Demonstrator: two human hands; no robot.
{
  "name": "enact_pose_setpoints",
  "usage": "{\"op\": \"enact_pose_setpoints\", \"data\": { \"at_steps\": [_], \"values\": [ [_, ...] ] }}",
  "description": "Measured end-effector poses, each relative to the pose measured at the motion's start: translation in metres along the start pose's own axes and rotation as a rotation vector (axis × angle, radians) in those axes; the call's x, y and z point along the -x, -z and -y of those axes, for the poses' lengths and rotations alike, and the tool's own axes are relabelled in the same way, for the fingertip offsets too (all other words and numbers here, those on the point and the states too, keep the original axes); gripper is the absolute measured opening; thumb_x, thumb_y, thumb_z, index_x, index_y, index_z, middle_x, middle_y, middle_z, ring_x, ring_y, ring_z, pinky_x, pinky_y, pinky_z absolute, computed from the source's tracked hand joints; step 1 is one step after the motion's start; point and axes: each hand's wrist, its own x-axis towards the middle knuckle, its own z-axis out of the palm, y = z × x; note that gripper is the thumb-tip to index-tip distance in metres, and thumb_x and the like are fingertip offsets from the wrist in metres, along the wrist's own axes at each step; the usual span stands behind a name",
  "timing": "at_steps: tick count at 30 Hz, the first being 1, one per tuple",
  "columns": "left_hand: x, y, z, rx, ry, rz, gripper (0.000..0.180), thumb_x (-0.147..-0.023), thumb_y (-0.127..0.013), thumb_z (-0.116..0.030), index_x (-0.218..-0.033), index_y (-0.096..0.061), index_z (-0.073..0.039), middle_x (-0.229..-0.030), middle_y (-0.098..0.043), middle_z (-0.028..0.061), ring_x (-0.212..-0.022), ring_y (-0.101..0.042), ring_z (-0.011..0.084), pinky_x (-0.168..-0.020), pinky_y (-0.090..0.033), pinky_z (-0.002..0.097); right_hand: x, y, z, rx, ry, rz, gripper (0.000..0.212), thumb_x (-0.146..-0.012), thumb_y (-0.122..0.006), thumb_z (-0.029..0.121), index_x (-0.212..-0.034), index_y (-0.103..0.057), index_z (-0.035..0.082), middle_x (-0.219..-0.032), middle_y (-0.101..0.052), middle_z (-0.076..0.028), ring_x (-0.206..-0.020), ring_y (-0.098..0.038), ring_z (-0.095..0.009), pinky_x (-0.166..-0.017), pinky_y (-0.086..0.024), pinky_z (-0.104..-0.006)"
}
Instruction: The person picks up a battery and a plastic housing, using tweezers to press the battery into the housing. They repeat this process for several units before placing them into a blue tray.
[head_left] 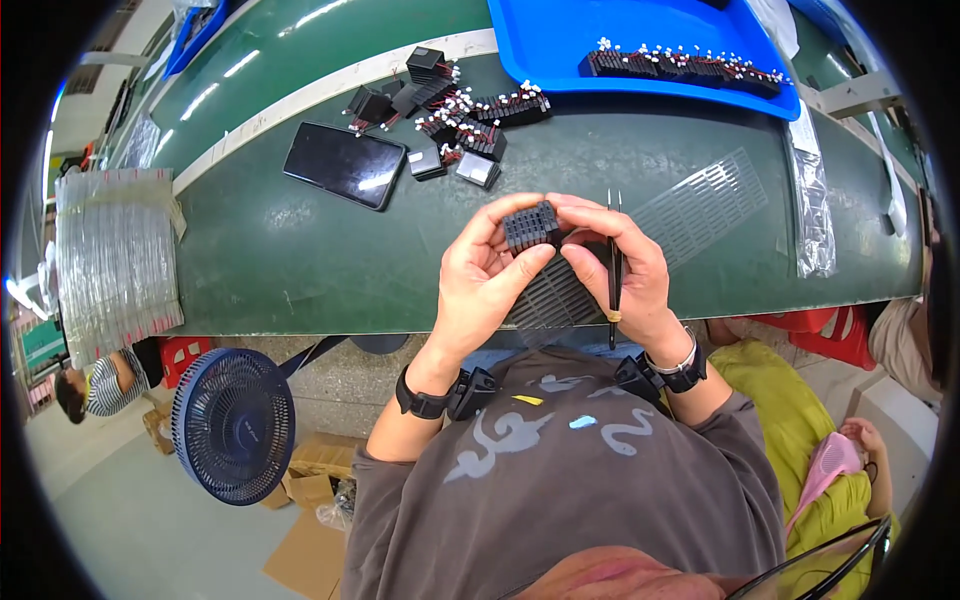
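Between my two hands, just above the table, is a small black block [530,228] that looks like a stack of thin slotted pieces. My left hand [478,275] is closed around its left side, with the thumb along the near edge. From the right, my right hand [640,275] touches the block with its fingertips. That same hand also holds black tweezers [614,268], tips pointing away from me and a tan band round the near end. Under the hands lies a slotted translucent strip [700,205], partly covered by them.
Small black parts with red wires and white connectors [478,135] lie beyond my hands, beside a black phone [345,165]. A blue tray [520,60] holds a row of similar parts. Plastic-wrapped stacks [115,265] stand left, near a fan [235,425]. Another person's hand [862,435] shows at right.
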Motion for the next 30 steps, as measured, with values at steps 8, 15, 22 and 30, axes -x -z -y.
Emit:
{"op": "enact_pose_setpoints", "data": {
  "at_steps": [8,15,22,30],
  "values": [
    [0.0,0.005,-0.001,0.197,0.141,0.052,0.068,-0.089,-0.069,0.001,-0.148,-0.034,0.0,-0.12,-0.062,0.0122,-0.107,-0.063,0.0159,-0.095,-0.052,0.0297,0.001,-0.002,0.004,-0.081,-0.095,-0.037,0.025,-0.088,-0.068,-0.004,-0.111,-0.058,0.0,-0.125,-0.063,-0.019,-0.104,-0.064,-0.019,-0.09,-0.051,-0.031],
    [0.001,0.004,0.001,0.064,0.096,0.095,0.071,-0.091,-0.067,0.002,-0.151,-0.028,-0.001,-0.125,-0.06,0.0146,-0.11,-0.063,0.0161,-0.095,-0.052,0.0285,0.002,-0.002,0.0,-0.122,-0.12,-0.065,0.019,-0.087,-0.069,-0.005,-0.097,-0.055,0.002,-0.122,-0.064,-0.02,-0.103,-0.065,-0.019,-0.09,-0.051,-0.0314],
    [0.001,0.002,0.002,0.028,0.032,0.052,0.073,-0.092,-0.066,0.001,-0.153,-0.026,-0.002,-0.125,-0.061,0.0148,-0.112,-0.062,0.0164,-0.096,-0.051,0.0286,0.0,-0.001,0.002,-0.046,-0.098,-0.018,0.016,-0.088,-0.067,-0.006,-0.097,-0.057,0.002,-0.123,-0.065,-0.021,-0.106,-0.065,-0.02,-0.092,-0.051,-0.0309],
    [0.004,0.006,0.008,-0.204,0.029,-0.005,0.055,-0.089,-0.069,0.002,-0.14,-0.048,0.0,-0.117,-0.067,0.0092,-0.104,-0.066,0.0136,-0.088,-0.054,0.0271,-0.001,-0.004,0.001,-0.044,-0.088,0.008,0.013,-0.091,-0.063,-0.006,-0.101,-0.06,0.001,-0.125,-0.064,-0.021,-0.109,-0.065,-0.021,-0.093,-0.051,-0.0307]
  ]
}}
